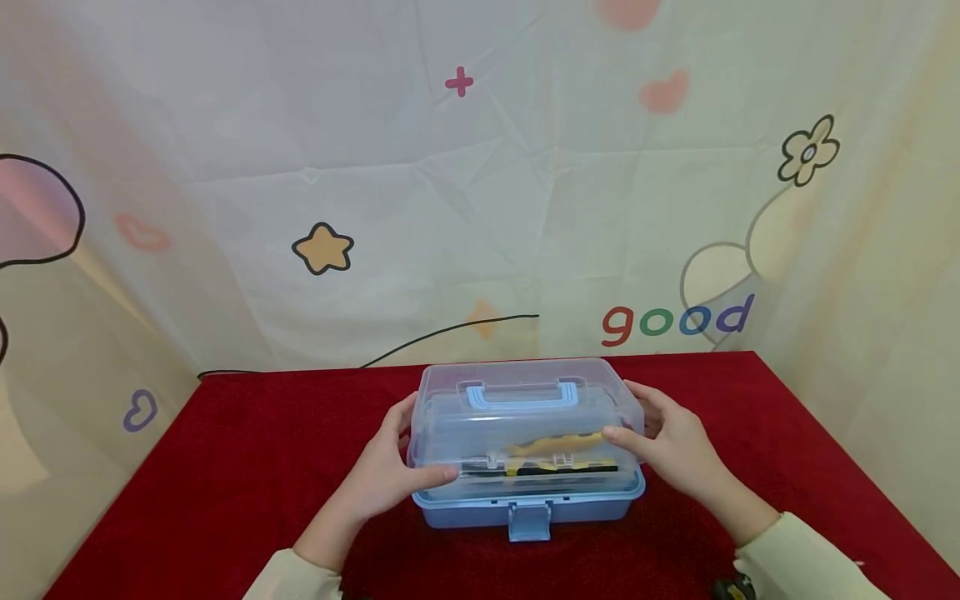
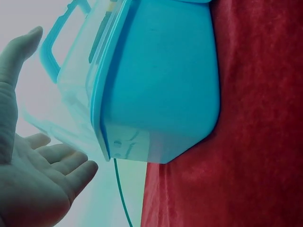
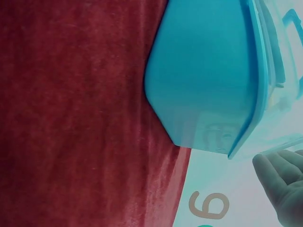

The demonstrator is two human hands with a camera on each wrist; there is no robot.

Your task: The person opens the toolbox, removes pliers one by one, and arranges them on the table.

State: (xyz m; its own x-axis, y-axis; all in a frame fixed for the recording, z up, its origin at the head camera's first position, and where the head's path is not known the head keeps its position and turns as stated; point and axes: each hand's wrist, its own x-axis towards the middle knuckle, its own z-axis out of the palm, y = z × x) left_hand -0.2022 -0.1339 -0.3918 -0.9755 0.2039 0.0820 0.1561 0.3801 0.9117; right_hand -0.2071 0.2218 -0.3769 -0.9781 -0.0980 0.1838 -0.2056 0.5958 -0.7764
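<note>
A toolbox with a light blue base (image 1: 570, 510) and a clear lid (image 1: 517, 375) stands on the red cloth. Its blue handle (image 1: 522, 400) lies on the lid, and the front latch (image 1: 529, 523) hangs down unfastened. Through the clear plastic show a yellow-orange item (image 1: 555, 445) and a long black-and-yellow item (image 1: 562, 469). My left hand (image 1: 390, 471) is at the lid's left side, thumb toward its front, with extended fingers beside the lid in the left wrist view. At the right side, my right hand (image 1: 675, 442) has its thumb over the front and fingers behind the corner.
Red cloth (image 1: 247, 483) covers the table around the box. Behind the table hangs a pale curtain (image 1: 390, 208) with printed stars, hearts and the word "good". A small dark object (image 1: 733, 588) shows by the right sleeve (image 1: 802, 558).
</note>
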